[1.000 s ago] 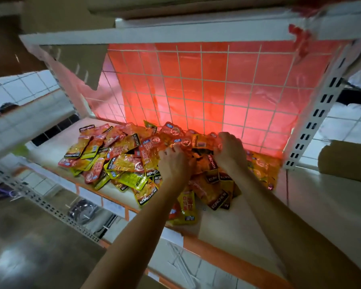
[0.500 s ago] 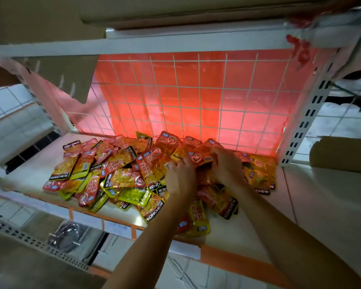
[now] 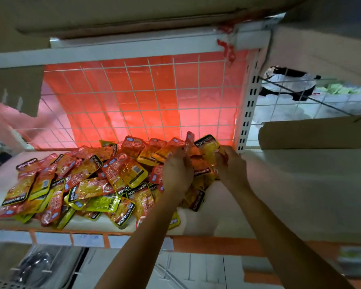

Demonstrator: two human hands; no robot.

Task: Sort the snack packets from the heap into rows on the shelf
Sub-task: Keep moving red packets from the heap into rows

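Here, both hands are up at the right end of the heap [image 3: 88,180] of snack packets, which sprawls across the left and middle of the white shelf [image 3: 283,184]. The right hand [image 3: 230,166] has its fingers curled round a yellow packet [image 3: 209,150], held upright with its black band at the top, just above the pile and near the slotted post [image 3: 248,113]. The left hand [image 3: 177,173] pinches a red packet [image 3: 189,140], seen almost edge-on and raised just beside the yellow one; whether the two touch is hard to tell. The other packets lie loose and overlapping, red and yellow mixed. Behind them stands a white wire grid [image 3: 133,94] with a red plastic sheet [image 3: 111,82] glowing through it. An orange strip [image 3: 208,244] runs along the shelf's front edge.
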